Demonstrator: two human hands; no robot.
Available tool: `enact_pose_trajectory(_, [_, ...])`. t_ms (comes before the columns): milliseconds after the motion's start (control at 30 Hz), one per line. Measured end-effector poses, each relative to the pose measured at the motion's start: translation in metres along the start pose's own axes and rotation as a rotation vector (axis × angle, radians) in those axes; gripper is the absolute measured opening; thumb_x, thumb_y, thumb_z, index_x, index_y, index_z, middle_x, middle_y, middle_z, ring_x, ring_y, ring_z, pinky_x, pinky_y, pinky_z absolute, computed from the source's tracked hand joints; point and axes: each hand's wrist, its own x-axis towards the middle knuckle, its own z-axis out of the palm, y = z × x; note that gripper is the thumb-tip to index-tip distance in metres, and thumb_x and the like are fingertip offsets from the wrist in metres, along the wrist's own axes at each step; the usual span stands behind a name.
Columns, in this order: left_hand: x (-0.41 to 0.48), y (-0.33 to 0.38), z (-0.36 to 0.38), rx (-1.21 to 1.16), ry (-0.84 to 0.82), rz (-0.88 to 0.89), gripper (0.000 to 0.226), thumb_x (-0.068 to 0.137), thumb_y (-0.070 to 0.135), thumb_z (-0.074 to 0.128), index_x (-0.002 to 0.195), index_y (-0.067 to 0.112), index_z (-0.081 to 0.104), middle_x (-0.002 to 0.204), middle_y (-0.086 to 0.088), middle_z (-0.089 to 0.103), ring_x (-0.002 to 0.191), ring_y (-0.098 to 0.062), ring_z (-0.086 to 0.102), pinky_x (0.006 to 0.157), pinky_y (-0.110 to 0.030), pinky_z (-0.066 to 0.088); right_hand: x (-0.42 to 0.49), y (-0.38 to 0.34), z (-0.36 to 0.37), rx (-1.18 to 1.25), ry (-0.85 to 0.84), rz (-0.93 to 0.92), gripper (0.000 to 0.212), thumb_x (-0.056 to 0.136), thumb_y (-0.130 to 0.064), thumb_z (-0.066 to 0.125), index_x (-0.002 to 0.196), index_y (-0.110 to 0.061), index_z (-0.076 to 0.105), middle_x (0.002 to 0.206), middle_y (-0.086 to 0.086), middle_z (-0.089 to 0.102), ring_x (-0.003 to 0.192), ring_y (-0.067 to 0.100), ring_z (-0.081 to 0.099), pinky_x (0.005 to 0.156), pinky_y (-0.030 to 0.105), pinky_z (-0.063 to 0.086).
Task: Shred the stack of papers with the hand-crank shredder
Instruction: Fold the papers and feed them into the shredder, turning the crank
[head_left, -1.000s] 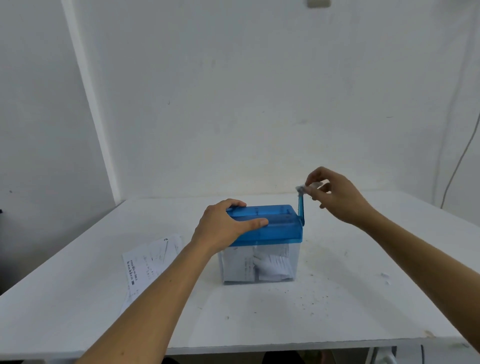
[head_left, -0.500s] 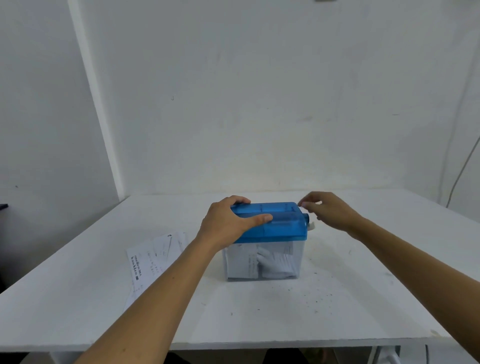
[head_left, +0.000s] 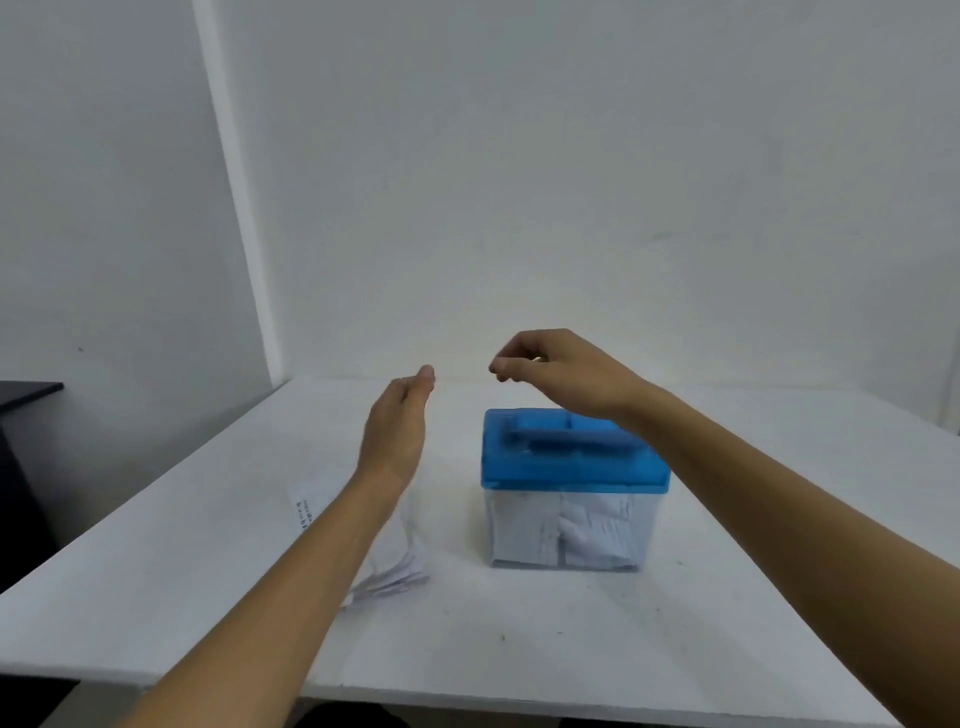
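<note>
On the near part of the white table (head_left: 519, 649), a loose stack of printed papers (head_left: 395, 566) lies fanned at its near edge, just left of the hand-crank shredder (head_left: 571, 467) and partly hidden under the left forearm. The shredder stands near the middle of the table. Its clear bin (head_left: 566, 530) holds white strips of paper, and its blue lid (head_left: 561, 457) sits on top, the right end covered by the right forearm. Neither hand touches it. The left hand (head_left: 395, 426) hangs in the air left of the lid and above the papers, fingers straight and together, holding nothing. The right hand (head_left: 561, 371) hovers above the far edge of the lid, palm down, its fingers loosely curled and apart from the lid, with nothing in them. At the far left edge stands a piece of black furniture (head_left: 21, 415) against the pale wall.
</note>
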Motion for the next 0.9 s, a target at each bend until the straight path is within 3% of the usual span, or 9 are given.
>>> enact_pose_trajectory(67, [0.002,-0.022,-0.030,0.097,0.081,-0.059,0.022,0.099,0.040,0.059,0.115,0.025,0.060,0.118,0.006,0.062,0.113,-0.017,0.057,0.097,-0.032,0.043,0.004,-0.020,0.023,0.043,-0.035,-0.044,0.019,0.097,-0.034,0.058,0.108,-0.024,0.070,0.104,-0.014,0.070,0.098,0.000,0.062,0.083,0.021,0.046])
enact_pose_trajectory(133, [-0.003,-0.051,-0.056,0.226,0.149,-0.121,0.019,0.095,0.031,0.066,0.112,0.027,0.059,0.113,0.008,0.062,0.108,-0.020,0.060,0.100,-0.041,0.047,0.006,-0.039,0.049,0.071,-0.083,-0.088,0.018,0.097,-0.032,0.060,0.108,-0.023,0.070,0.107,-0.012,0.069,0.098,0.002,0.063,0.086,0.020,0.048])
enact_pose_trajectory(233, [-0.016,-0.091,-0.088,0.506,0.212,-0.157,0.016,0.095,0.022,0.062,0.108,0.028,0.057,0.112,0.007,0.061,0.112,-0.026,0.058,0.100,-0.047,0.044,0.012,-0.053,0.098,0.045,-0.146,-0.098,0.019,0.095,-0.028,0.061,0.110,-0.021,0.070,0.112,-0.006,0.068,0.099,0.009,0.062,0.081,0.020,0.047])
enact_pose_trajectory(333, [-0.024,-0.115,-0.109,0.612,0.253,-0.185,0.021,0.097,0.015,0.055,0.115,0.025,0.057,0.120,0.001,0.063,0.115,-0.027,0.056,0.100,-0.047,0.044,0.021,-0.045,0.145,-0.013,-0.234,-0.015,0.027,0.095,-0.029,0.060,0.119,-0.017,0.065,0.120,0.002,0.066,0.103,0.015,0.060,0.076,0.020,0.044])
enact_pose_trajectory(500, [-0.033,-0.128,-0.114,0.696,0.269,-0.164,0.023,0.100,0.018,0.049,0.119,0.025,0.060,0.116,-0.001,0.067,0.106,-0.025,0.061,0.094,-0.037,0.041,0.016,-0.015,0.217,-0.179,-0.294,0.176,0.075,0.092,-0.062,0.054,0.142,-0.007,0.043,0.140,0.011,0.051,0.127,0.028,0.048,0.098,0.036,0.042])
enact_pose_trajectory(633, [-0.035,-0.126,-0.113,0.709,0.238,-0.132,0.022,0.097,0.014,0.053,0.113,0.028,0.060,0.109,0.004,0.069,0.101,-0.020,0.062,0.094,-0.035,0.045,-0.003,-0.001,0.250,-0.375,-0.102,0.129,0.079,0.083,-0.074,0.052,0.139,-0.019,0.043,0.136,0.003,0.047,0.126,0.025,0.041,0.106,0.039,0.034])
enact_pose_trajectory(767, [-0.035,-0.125,-0.112,0.722,0.207,-0.124,0.019,0.099,0.017,0.052,0.109,0.034,0.054,0.111,0.005,0.069,0.098,-0.018,0.063,0.095,-0.040,0.050,-0.003,0.007,0.246,-0.172,-0.075,0.143,0.075,0.084,-0.058,0.065,0.145,-0.027,0.038,0.133,-0.003,0.053,0.125,0.021,0.046,0.108,0.037,0.035])
enact_pose_trajectory(900, [-0.034,-0.127,-0.109,0.773,0.193,-0.100,0.015,0.103,0.030,0.047,0.116,0.031,0.054,0.118,0.003,0.066,0.102,-0.019,0.060,0.096,-0.039,0.049,-0.004,0.011,0.239,0.067,-0.025,0.152,0.061,0.087,-0.031,0.072,0.142,-0.029,0.043,0.099,-0.009,0.060,0.098,0.012,0.060,0.092,0.028,0.049])
